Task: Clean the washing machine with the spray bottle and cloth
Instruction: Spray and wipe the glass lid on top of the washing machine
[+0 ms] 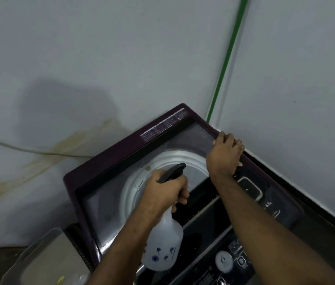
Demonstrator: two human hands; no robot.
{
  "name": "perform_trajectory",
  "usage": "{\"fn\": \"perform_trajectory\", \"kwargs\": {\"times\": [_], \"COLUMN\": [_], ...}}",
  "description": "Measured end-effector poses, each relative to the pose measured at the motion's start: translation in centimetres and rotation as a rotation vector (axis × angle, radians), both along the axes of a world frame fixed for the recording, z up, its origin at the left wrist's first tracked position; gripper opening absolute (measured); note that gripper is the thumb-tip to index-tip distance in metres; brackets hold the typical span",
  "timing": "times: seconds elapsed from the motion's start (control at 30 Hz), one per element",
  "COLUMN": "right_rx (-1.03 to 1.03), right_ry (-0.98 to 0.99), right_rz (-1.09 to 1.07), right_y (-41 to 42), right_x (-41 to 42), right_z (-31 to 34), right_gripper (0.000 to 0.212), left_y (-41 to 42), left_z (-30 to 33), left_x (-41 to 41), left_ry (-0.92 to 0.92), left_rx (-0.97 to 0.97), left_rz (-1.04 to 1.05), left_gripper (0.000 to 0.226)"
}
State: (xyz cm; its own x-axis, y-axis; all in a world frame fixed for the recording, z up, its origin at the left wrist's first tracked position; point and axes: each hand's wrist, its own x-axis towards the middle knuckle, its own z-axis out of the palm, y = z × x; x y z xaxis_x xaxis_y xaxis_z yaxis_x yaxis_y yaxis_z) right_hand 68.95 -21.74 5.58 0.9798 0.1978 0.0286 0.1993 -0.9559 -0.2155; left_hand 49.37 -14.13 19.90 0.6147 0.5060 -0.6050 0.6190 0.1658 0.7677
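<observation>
Clear plastic tub (45,262) stood at lower left, left hand (163,191) curled round the spray bottle (164,245) neck above the washing machine (104,161), right hand (225,154) fingers hooked over the raised glass lid (133,169) edge, cloth unseen

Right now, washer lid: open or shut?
Shut. The glass lid lies flat in the washing machine's top frame, drum visible through it. The right hand grips its far edge; the left hand holds the spray bottle.
</observation>
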Motion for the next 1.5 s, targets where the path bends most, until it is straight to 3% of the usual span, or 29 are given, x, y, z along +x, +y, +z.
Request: {"fn": "perform_trajectory", "kwargs": {"times": [0.3, 0.57, 0.83, 1.1, 1.17, 1.23, 1.33, 1.5], "right_rx": [0.016, 0.006, 0.059, 0.232, 0.31, 0.346, 0.241, 0.203], "right_ry": [0.025, -0.044, 0.004, 0.456, 0.601, 0.722, 0.742, 0.6], "right_rz": [0.429, 0.487, 0.904, 1.212, 1.213, 1.165, 1.182, 1.263], "right_y": [10.5, 13.4, 16.4, 15.7, 14.2, 12.7, 10.2, 5.9], "right_x": [-3.6, -7.8, -21.2, -27.9, -27.3, -26.6, -25.4, -22.7], "right_z": [0.7, 0.1, -0.2, -0.1, 1.6, 4.0, 5.8, 4.2], "right_gripper": [0.055, 0.055, 0.05, 0.057, 0.043, 0.015, 0.007, 0.011], "left_y": [5.0, 9.2, 10.5, 9.5, 8.9, 8.3, 7.0, 5.0], "left_z": [-1.1, -2.0, -2.2, -2.2, -2.0, -2.0, -1.8, -1.7], "left_x": [-3.3, -8.8, -16.8, -20.1, -19.8, -19.2, -18.1, -16.0], "left_ry": [-0.027, -0.023, 0.01, 0.016, 0.01, 0.008, 0.007, 0.014], "left_rx": [0.02, 0.03, 0.02, 0.033, 0.044, 0.054, 0.041, 0.018], "left_rz": [0.116, 0.202, 0.361, 0.456, 0.447, 0.431, 0.391, 0.32], "left_gripper": [0.016, 0.019, 0.023, 0.019, 0.018, 0.019, 0.019, 0.016]}}
